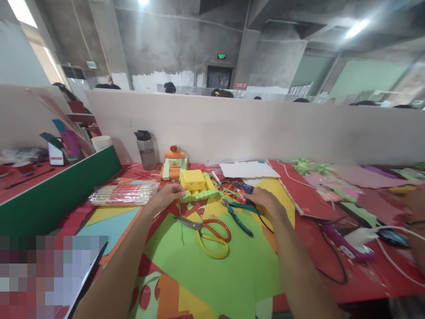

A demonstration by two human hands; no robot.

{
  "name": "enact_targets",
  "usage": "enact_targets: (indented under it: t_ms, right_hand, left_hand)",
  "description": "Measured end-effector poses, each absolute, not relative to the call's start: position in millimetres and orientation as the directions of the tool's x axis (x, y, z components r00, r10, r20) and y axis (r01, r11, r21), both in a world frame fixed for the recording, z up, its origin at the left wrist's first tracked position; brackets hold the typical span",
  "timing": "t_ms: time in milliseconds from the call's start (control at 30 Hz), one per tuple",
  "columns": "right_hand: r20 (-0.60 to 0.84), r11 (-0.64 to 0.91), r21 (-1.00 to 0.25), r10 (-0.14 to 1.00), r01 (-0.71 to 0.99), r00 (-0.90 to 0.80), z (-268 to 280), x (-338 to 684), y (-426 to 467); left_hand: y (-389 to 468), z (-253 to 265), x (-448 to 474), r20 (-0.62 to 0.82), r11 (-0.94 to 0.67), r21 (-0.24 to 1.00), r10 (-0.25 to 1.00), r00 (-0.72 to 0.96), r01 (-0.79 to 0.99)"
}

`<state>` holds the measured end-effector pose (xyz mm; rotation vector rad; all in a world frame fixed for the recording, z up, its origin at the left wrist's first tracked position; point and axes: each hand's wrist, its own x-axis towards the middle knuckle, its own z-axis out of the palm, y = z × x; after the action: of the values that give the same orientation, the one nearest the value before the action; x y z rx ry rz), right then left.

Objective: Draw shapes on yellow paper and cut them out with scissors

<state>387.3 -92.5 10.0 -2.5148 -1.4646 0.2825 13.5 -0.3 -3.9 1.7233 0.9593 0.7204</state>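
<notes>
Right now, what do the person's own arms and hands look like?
The left hand and right hand wear no gloves. The long, tapering forearms show no sleeves, and I see no watch or bracelet. Rings are too small to tell.

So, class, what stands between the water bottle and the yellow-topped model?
In the head view, the orange-and-green model stands between the water bottle and yellow-topped model.
</notes>
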Motion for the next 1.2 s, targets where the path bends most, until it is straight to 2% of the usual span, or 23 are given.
enact_targets:
  t_ms: [200,367,533,700,833,967,1067,1200]
  right_hand:
    - [-0.023,-0.376,-0.451,0.912,0.81,0.41,11,396,-95]
    - [0.081,-0.175,-0.671,0.948,0.72,0.306,21,397,-98]
    - [0.178,0.043,-0.828,0.965,0.559,0.191,27,376,-99]
    - [0.153,0.162,-0.946,0.987,0.279,-0.055,26,357,-104]
    - [0.186,0.217,-0.969,0.955,0.117,-0.232,25,345,-106]
    - [0.21,0.265,-0.96,0.894,0.088,-0.395,24,331,-103]
    - [0.189,0.244,-0.96,0.927,0.139,-0.324,23,317,-101]
    - [0.162,0.211,-0.897,0.975,0.389,-0.155,22,295,-98]
  left_hand:
    - [-2,-4,15,0.08,-0.228,0.944,0.858,0.507,0.238]
    - [-2,-3,17,0.062,-0.212,0.944,0.865,0.497,0.252]
    - [0,-7,18,0.09,-0.223,0.952,0.86,0.502,0.211]
    - [-1,-7,17,0.07,-0.202,0.955,0.864,0.499,0.215]
    - [0,-9,16,0.088,-0.228,0.948,0.859,0.505,0.223]
    - [4,-14,15,0.107,-0.246,0.948,0.845,0.523,0.204]
    - [7,-19,15,0.107,-0.247,0.949,0.837,0.536,0.196]
    - [11,-24,16,0.101,-0.233,0.955,0.836,0.539,0.183]
